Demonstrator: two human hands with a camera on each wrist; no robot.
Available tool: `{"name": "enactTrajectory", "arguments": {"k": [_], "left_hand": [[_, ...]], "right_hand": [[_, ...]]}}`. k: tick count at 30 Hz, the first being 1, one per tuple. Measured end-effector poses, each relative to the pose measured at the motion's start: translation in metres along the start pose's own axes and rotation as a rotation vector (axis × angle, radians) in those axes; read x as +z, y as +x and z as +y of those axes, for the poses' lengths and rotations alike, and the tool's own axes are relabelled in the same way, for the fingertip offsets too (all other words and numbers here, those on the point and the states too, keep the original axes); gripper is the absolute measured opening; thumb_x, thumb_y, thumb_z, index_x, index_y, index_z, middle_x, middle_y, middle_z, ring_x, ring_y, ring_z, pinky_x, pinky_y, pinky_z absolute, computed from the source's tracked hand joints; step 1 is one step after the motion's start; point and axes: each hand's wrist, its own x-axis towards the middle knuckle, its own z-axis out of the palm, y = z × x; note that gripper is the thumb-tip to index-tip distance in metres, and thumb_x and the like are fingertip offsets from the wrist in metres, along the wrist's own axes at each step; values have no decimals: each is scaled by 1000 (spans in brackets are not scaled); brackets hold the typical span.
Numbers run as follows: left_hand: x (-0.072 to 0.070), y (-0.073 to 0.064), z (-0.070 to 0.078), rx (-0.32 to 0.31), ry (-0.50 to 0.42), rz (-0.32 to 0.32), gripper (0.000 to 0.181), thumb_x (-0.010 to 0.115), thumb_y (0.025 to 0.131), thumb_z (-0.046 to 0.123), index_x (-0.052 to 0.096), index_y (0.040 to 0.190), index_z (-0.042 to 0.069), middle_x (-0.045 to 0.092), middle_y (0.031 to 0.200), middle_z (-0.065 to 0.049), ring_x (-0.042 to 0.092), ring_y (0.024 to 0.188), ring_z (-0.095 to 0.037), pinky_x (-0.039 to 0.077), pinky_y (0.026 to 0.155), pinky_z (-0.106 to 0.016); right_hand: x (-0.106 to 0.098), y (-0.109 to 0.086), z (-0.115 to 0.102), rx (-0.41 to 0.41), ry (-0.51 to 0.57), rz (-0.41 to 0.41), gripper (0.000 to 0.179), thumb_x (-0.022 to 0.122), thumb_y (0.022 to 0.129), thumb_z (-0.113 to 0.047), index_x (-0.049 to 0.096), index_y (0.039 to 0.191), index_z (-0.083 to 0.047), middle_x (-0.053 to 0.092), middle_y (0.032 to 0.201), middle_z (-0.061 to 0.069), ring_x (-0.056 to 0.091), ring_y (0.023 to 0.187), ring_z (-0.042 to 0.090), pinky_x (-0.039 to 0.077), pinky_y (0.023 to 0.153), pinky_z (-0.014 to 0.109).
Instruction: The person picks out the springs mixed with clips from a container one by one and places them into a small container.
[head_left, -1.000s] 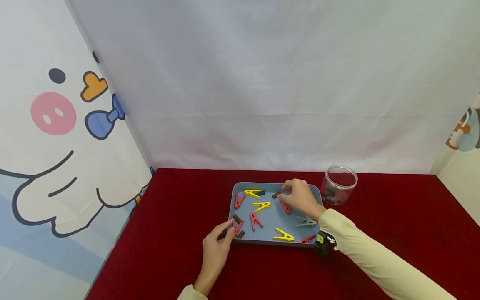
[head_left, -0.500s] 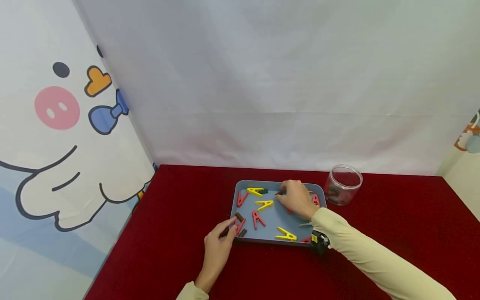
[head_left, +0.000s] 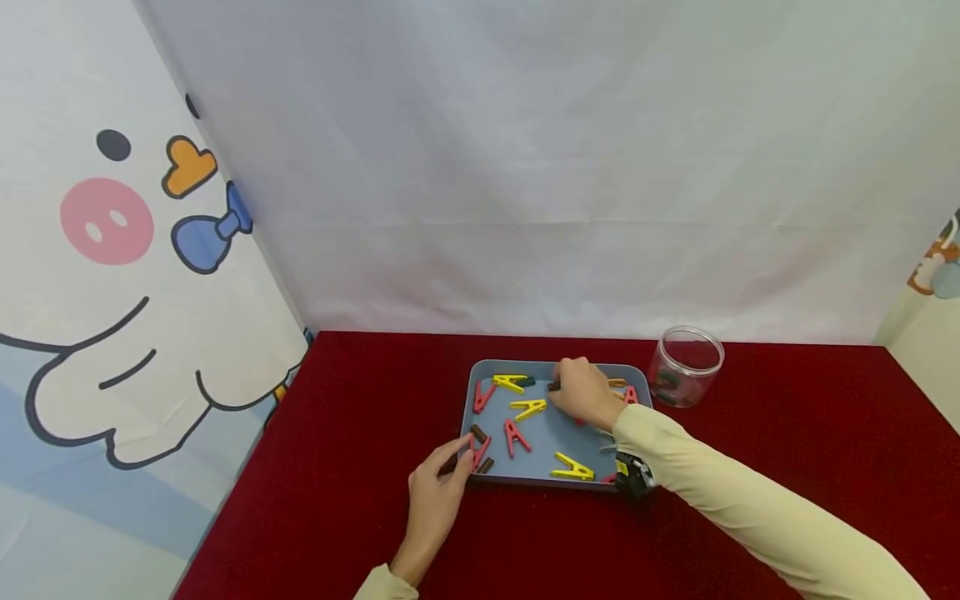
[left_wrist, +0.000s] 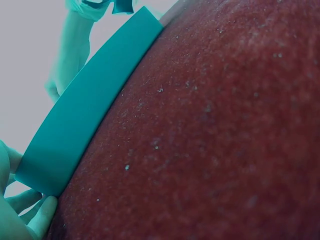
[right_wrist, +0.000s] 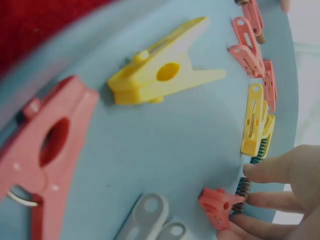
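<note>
A shallow blue-grey tray (head_left: 543, 477) holds red, yellow and grey clothespins and several small ribbed pieces. My right hand (head_left: 587, 392) reaches over its far middle. In the right wrist view my right thumb and fingers pinch a dark brown ribbed piece (right_wrist: 243, 187), with a small red clothespin (right_wrist: 218, 206) close beside the fingertips. At the near left corner, my left hand (head_left: 437, 492) holds the tray's wall between thumb and fingers, next to a red clothespin (head_left: 480, 454). The left wrist view shows these fingers around the tray's corner.
Behind the tray's right end stands a clear jar (head_left: 686, 367) with some dark pieces at its bottom. A yellow clothespin (head_left: 573, 467) lies near the tray's front wall. The red tablecloth (head_left: 315, 450) ends at a white curtain (head_left: 525, 167).
My right hand has shifted a little left in the tray and its fingers have come onto the brown piece. The left hand stays at the corner. The head view has swayed slightly.
</note>
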Motion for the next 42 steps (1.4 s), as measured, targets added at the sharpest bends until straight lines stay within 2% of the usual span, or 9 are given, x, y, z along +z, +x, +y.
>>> {"name": "enactTrajectory", "arguments": {"k": [6, 11, 19, 25, 28, 32, 33, 36, 42], "left_hand": [[1, -1, -1, 12, 2, 7, 25, 60, 84, 12, 63, 108, 6, 59, 110, -9, 61, 87, -19, 48, 69, -20], [1, -1, -1, 19, 5, -5, 26, 59, 85, 12, 62, 110, 6, 59, 110, -10, 62, 84, -19, 48, 67, -19], [1, -1, -2, 14, -5, -9, 26, 58, 85, 13, 62, 111, 6, 58, 112, -10, 62, 85, -19, 48, 67, -20], [5, 5, -28, 21, -5, -11, 28, 59, 85, 20, 62, 111, 12, 58, 112, -4, 62, 84, -13, 49, 67, -22], [6, 7, -35, 17, 10, -9, 28, 58, 85, 25, 62, 112, 16, 57, 113, 1, 61, 83, -8, 49, 67, -20], [8, 7, -35, 25, 17, -2, 28, 58, 85, 24, 62, 112, 16, 57, 112, 3, 61, 82, -7, 49, 67, -20], [9, 7, -35, 29, 18, 1, 28, 58, 85, 24, 62, 112, 16, 57, 112, 3, 61, 82, -7, 49, 67, -20], [9, 6, -34, 33, 24, 7, 27, 59, 85, 23, 62, 111, 16, 58, 112, 3, 61, 84, -7, 49, 67, -21], [8, 6, -34, 17, 36, 13, 27, 59, 85, 24, 63, 111, 17, 58, 111, 4, 60, 85, -7, 49, 68, -21]], "right_hand": [[1, 1, -3, -17, -40, -19, 27, 66, 72, -11, 51, 50, -10, 46, 45, 1, 44, 42, 13, 33, 37, 25], [2, 3, -2, -17, -87, -34, 25, 65, 72, -11, 52, 51, -11, 46, 46, 0, 45, 42, 13, 33, 38, 25], [1, 1, 2, -65, -2, -43, 20, 60, 65, -1, 53, 50, -11, 46, 47, -2, 40, 42, 11, 31, 37, 23], [-6, -1, 3, -132, 88, -38, 29, 55, 61, 7, 39, 46, -12, 23, 47, -5, 18, 44, 9, 17, 37, 21], [-9, -2, 4, -160, 137, -28, 27, 53, 60, 10, 43, 46, -10, 27, 48, -5, 18, 46, 10, 19, 39, 22], [-12, -3, 9, -171, 172, -9, 17, 55, 61, 11, 64, 58, -3, 57, 59, 2, 38, 49, 7, 37, 44, 21], [-13, -4, 10, -176, 175, -11, 16, 55, 62, 10, 65, 61, -1, 60, 62, 5, 42, 50, 8, 40, 46, 22], [-15, -5, 13, -179, 187, -6, 19, 55, 63, 10, 69, 72, 1, 65, 74, 11, 54, 60, 13, 47, 53, 27], [-19, -7, 14, -150, 208, -24, 20, 58, 66, 7, 70, 81, 1, 65, 80, 11, 57, 68, 15, 48, 54, 26]]}}
